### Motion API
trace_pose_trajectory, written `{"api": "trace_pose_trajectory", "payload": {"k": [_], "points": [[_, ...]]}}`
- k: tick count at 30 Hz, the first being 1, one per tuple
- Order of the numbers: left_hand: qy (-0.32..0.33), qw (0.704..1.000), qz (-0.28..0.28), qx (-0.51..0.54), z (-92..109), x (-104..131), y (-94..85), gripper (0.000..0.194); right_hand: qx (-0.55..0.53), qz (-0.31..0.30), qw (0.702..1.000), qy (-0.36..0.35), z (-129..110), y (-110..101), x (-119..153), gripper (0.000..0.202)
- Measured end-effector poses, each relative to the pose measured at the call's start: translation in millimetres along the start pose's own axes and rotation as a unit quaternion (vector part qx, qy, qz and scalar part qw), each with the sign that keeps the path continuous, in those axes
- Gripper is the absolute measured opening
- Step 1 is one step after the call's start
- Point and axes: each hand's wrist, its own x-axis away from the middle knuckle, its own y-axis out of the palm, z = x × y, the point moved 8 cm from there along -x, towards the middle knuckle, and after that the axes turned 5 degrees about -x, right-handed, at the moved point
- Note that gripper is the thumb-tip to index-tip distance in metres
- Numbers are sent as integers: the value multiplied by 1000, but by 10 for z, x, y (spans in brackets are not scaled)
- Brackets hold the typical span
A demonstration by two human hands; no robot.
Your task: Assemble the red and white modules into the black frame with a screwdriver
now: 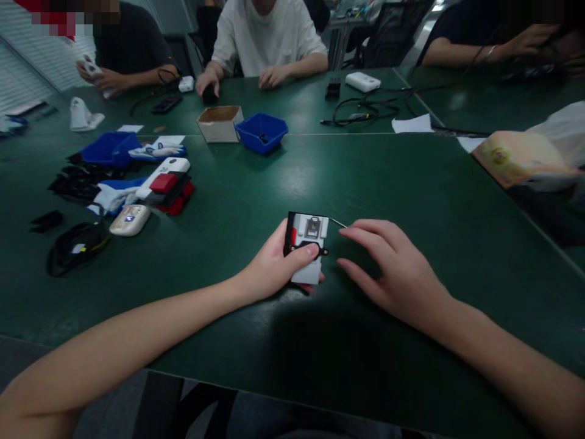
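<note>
My left hand (pixel 274 268) grips a small opened device (pixel 307 247) with a white and black housing, a red part at its left and a metal piece near its top. My thumb lies across its face. It rests on the green table (pixel 411 183). A thin wire sticks out from its upper right corner. My right hand (pixel 393 271) hovers just right of the device with fingers spread, holding nothing, fingertips close to the wire.
At the left lie several device parts: a white and red unit (pixel 165 183), a cream shell (pixel 130 220), black straps (pixel 75 247), blue trays (pixel 109 148). A cardboard box (pixel 220 123) and blue bin (pixel 261 132) stand ahead. Other people sit across the table. A bag (pixel 525 158) lies right.
</note>
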Motion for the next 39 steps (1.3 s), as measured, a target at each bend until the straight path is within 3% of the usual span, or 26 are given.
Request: {"api": "trace_pose_trajectory", "payload": {"k": [3, 7, 11, 14, 18, 21, 26, 39], "points": [[-7, 1000, -1, 9, -7, -17, -27, 58, 108, -65, 990, 68, 395, 5, 87, 47], [-4, 1000, 11, 0, 39, 1, -36, 58, 129, -113, 982, 74, 640, 25, 185, 35], [36, 998, 40, -43, 147, 15, -100, 55, 59, -62, 994, 61, 456, -125, 100, 26], [61, 994, 67, -53, 171, -17, -193, 54, 55, 23, 998, 13, 157, -349, 11, 18], [89, 992, 86, -29, 153, -86, -284, 50, 59, 65, 995, -43, -110, -504, 65, 49], [97, 990, 98, -22, 149, -109, -310, 49, 6, 44, 997, -61, -174, -516, 175, 67], [104, 987, 114, -39, 180, -102, -328, 48, 10, 35, 991, -126, -315, -538, 271, 65], [98, 987, 115, -59, 170, -89, -332, 52, 18, -1, 991, -133, -289, -463, 244, 73]]}}
